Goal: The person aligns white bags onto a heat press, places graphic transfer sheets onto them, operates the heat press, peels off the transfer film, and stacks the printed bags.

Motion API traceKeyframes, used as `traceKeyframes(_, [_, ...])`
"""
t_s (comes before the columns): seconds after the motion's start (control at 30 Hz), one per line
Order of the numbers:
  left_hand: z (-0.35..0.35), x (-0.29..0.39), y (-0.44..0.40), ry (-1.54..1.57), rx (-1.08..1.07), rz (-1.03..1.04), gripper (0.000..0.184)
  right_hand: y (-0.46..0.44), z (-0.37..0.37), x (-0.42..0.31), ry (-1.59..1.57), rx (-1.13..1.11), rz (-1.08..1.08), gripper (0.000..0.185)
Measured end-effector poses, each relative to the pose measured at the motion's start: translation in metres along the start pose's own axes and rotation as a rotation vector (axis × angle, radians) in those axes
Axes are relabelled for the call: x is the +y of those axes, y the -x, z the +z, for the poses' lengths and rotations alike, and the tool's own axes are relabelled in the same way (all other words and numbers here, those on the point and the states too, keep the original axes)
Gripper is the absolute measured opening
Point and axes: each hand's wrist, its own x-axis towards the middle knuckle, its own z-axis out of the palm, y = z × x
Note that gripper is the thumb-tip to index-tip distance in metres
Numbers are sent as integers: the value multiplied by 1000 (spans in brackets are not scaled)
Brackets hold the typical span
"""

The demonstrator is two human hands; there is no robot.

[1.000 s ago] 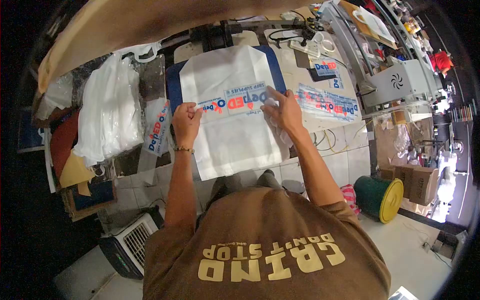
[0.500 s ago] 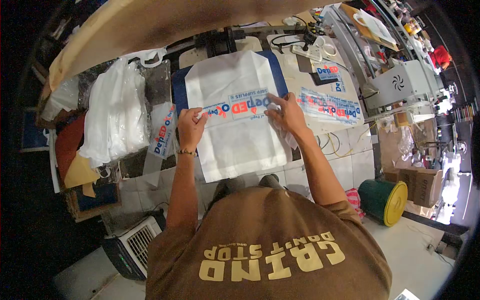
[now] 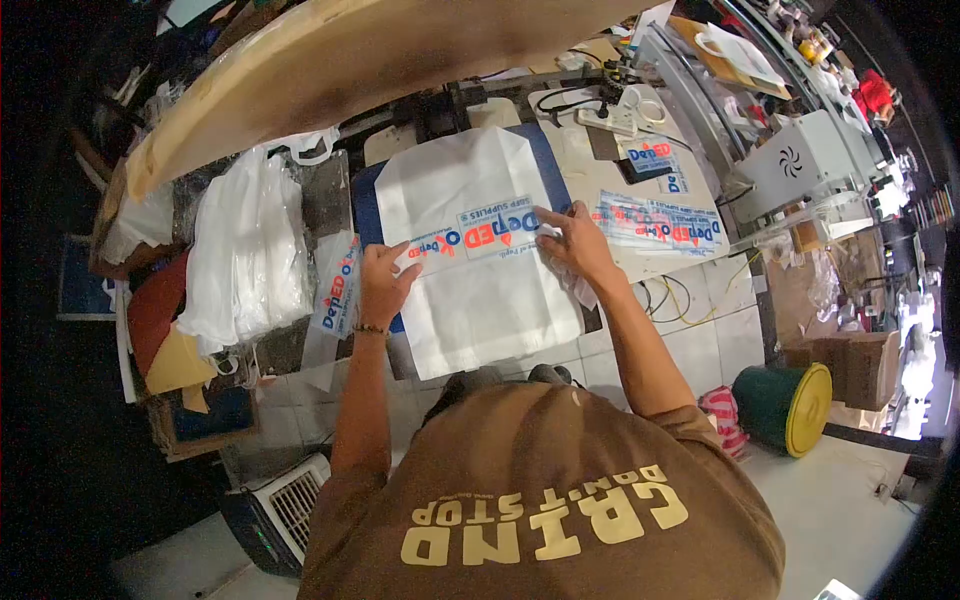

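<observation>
A white fabric bag (image 3: 460, 310) lies flat on a blue pad (image 3: 368, 200). Across its middle runs a clear printed film (image 3: 490, 228) with red and blue "DepED" lettering, upside down from here. My left hand (image 3: 386, 285) is closed at the film's left end, thumb and index finger pinching near the bag's edge. At the right end, my right hand (image 3: 580, 245) holds the film's edge, index finger and thumb a little apart on it and the other fingers curled. Whatever lies under those curled fingers is partly hidden.
Stacked white bags (image 3: 245, 255) in plastic lie left, beside another printed film (image 3: 338, 290). More printed films (image 3: 660, 225) rest on the right-hand board, near a power strip (image 3: 608, 122). A large tan panel (image 3: 400, 50) overhangs the far side. A green bin (image 3: 775, 405) stands right.
The camera view has shifted slightly, so the bench appears lower. Both hands stay at the film's ends; the right hand's fingers have shifted slightly along its edge.
</observation>
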Motion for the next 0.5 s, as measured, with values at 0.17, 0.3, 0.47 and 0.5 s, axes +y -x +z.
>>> traceKeyframes(0.17, [0,-5,-1,29,-16,-2,48,3,-6,-7,-38,-40,45,54])
traceKeyframes(0.3, [-43,29,-8,105,-122,-42,50,6,-8,3,-138,64,-19,57])
traceKeyframes(0.47, [-227,199,-45,118,-732,495,31,42,-44,18,-477,112,193,59])
traceKeyframes(0.5, [-262,228,-56,114,-787,681,31,54,-54,17,-705,85,408,56])
